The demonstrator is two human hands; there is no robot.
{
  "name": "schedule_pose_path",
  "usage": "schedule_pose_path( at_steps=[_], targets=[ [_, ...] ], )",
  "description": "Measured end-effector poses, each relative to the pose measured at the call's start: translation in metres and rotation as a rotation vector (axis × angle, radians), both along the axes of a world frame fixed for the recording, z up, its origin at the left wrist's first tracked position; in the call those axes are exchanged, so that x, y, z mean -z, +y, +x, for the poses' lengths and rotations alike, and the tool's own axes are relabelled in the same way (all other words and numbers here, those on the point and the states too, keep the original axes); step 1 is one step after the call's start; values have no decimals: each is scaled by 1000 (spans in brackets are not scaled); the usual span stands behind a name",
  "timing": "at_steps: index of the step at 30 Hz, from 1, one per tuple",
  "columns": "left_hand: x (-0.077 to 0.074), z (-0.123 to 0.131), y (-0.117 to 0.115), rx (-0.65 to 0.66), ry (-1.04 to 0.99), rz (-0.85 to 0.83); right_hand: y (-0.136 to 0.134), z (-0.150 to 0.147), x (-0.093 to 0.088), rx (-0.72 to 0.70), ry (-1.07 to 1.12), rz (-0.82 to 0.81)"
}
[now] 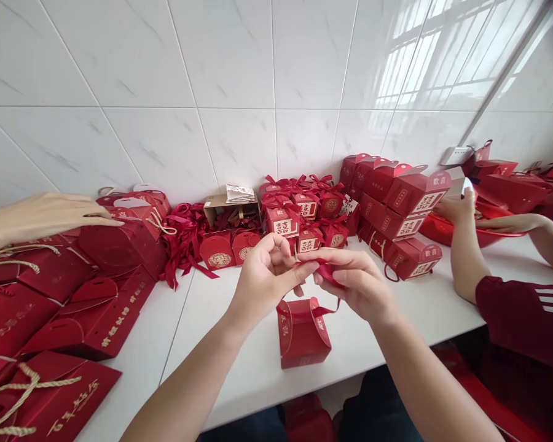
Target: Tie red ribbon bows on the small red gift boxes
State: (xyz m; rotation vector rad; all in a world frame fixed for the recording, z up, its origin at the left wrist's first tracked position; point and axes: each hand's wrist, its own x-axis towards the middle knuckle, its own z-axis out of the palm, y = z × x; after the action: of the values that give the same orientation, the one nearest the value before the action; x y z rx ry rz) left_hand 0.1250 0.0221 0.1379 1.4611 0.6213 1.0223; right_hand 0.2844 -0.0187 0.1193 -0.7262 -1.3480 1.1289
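A small red gift box [303, 331] stands on the white table [239, 362] right in front of me. A red ribbon [323, 268] runs up from the box between my hands. My left hand [267, 276] pinches one end of it with thumb and fingers. My right hand [354, 279] pinches the other part, fingers closed on a loop. Both hands hover just above the box top.
Finished ribboned boxes [304, 215] and a heap of loose ribbons [184, 239] line the tiled wall. Large red gift bags [87, 294] pile up at left, where another person's hand [46, 215] reaches. At right a person in a dark red sleeve [525, 313] handles stacked boxes [405, 209].
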Motion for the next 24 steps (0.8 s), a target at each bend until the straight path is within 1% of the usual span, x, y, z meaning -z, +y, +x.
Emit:
schedule_pose_path(
  at_steps=[3,6,8,10,13,15,17,18,19,20,21,22,24],
  targets=[
    [3,-4,1,57,44,-5,3,1,9,-13,-10,-18],
    [9,-9,3,195,41,-61,7,-1,12,-14,-15,30],
    [14,-12,5,247,1,-108,6,0,11,18,-94,142],
    [16,-16,8,235,-55,-147,4,3,10,98,-270,303],
    [17,-20,11,193,-122,-198,1,10,12,230,-549,592],
    [15,-21,10,205,-124,-217,1,14,16,305,-671,754],
    [15,-21,8,214,-114,-207,3,16,20,368,-752,850],
    [16,-20,7,212,-103,-183,4,16,22,393,-773,872],
    [17,-20,5,192,-83,-138,4,15,24,411,-775,879],
    [20,-20,3,142,-51,-58,3,14,25,421,-757,873],
    [23,-20,1,65,-7,66,2,13,28,436,-722,854],
    [27,-21,-1,-33,45,230,0,11,31,463,-670,825],
    [37,-25,-4,-270,142,597,-6,11,41,565,-547,726]
  ],
)
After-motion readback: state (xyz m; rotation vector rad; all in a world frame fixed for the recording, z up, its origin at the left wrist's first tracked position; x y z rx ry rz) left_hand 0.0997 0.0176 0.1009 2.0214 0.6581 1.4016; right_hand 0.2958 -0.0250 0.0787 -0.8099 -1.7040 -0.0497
